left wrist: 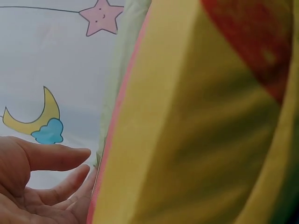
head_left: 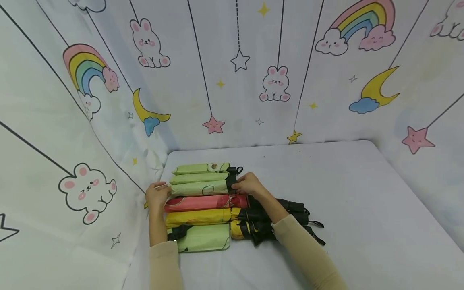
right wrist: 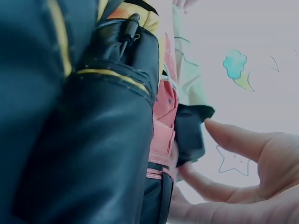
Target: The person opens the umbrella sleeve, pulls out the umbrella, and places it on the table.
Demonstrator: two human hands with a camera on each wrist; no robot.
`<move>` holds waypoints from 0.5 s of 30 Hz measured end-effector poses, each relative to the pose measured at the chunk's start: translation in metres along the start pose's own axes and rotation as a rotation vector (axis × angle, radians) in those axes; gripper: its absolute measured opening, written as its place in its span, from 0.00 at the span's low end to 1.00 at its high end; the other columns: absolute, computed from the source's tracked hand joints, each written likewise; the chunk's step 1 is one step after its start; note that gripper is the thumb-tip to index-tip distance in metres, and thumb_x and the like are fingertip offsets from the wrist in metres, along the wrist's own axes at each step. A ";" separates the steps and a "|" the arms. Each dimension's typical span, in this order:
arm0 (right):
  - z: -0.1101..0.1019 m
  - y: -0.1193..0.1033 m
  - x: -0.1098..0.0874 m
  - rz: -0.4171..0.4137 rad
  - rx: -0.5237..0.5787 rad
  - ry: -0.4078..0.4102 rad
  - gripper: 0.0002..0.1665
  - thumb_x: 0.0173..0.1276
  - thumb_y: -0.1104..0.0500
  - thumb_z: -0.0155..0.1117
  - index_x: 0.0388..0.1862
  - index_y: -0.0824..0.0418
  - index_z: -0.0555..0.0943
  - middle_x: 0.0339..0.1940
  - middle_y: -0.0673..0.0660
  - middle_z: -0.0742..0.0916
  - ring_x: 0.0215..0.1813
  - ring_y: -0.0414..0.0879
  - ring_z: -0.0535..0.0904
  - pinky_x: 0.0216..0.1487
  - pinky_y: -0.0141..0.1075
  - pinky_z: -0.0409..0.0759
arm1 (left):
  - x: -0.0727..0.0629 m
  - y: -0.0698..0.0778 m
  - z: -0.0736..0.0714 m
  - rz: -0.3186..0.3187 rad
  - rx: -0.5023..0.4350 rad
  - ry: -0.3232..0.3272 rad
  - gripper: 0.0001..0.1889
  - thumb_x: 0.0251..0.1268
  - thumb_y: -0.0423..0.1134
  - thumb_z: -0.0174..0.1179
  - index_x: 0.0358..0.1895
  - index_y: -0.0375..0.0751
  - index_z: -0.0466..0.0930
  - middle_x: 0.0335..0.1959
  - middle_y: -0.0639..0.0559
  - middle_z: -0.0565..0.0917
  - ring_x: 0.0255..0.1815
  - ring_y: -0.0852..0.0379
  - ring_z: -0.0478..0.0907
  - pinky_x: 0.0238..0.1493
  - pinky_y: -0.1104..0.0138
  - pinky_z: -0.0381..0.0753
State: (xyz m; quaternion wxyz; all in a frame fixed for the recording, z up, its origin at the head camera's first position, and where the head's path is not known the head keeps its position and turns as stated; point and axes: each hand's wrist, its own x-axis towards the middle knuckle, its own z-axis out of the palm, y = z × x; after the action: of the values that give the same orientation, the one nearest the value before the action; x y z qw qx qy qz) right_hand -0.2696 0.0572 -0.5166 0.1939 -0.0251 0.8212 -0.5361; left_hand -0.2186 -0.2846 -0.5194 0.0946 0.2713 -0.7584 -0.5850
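So the head view has the whole row: the green umbrella (head_left: 197, 188) sits third from the back, between another green one (head_left: 201, 178) and the red umbrella (head_left: 206, 203). It's rolled slim, pale green with a dark outline drawn on it and a black end. Only the right wrist view really shows the right hand (right wrist: 247, 172) pinching that black end, thumb opposite fingers; black fabric (right wrist: 93, 140) eats the frame's left side. Left wrist view shows the left hand's (left wrist: 46, 182) thumb and index finger slightly apart by the other end. Yellow fabric (left wrist: 187, 121) blocks loads there, other fingertips are hidden, can't tell if they're touching.
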 end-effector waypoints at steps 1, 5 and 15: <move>-0.001 0.000 -0.001 0.000 0.006 0.008 0.31 0.70 0.58 0.74 0.64 0.76 0.78 0.50 0.67 0.89 0.42 0.52 0.89 0.44 0.42 0.89 | 0.000 0.000 0.000 0.002 -0.003 0.002 0.23 0.68 0.30 0.61 0.65 0.30 0.76 0.60 0.32 0.82 0.51 0.45 0.82 0.41 0.67 0.85; -0.001 -0.003 -0.003 -0.018 0.084 -0.010 0.33 0.71 0.53 0.74 0.65 0.73 0.77 0.51 0.67 0.88 0.41 0.51 0.89 0.45 0.44 0.89 | -0.001 0.001 0.001 0.018 0.013 0.030 0.21 0.65 0.29 0.62 0.62 0.30 0.78 0.55 0.34 0.85 0.41 0.50 0.83 0.36 0.64 0.84; 0.004 -0.002 -0.005 -0.085 0.250 -0.072 0.28 0.76 0.54 0.69 0.66 0.71 0.79 0.51 0.66 0.89 0.46 0.57 0.91 0.50 0.47 0.89 | 0.000 0.001 -0.004 -0.001 0.033 0.035 0.19 0.69 0.30 0.64 0.61 0.29 0.79 0.52 0.33 0.87 0.41 0.49 0.87 0.35 0.71 0.86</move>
State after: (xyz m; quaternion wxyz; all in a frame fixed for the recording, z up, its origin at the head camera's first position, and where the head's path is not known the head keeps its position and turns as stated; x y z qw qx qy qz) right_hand -0.2641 0.0544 -0.5150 0.2019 -0.0545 0.7386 -0.6409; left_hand -0.2165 -0.2879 -0.5174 0.1033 0.2833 -0.7660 -0.5677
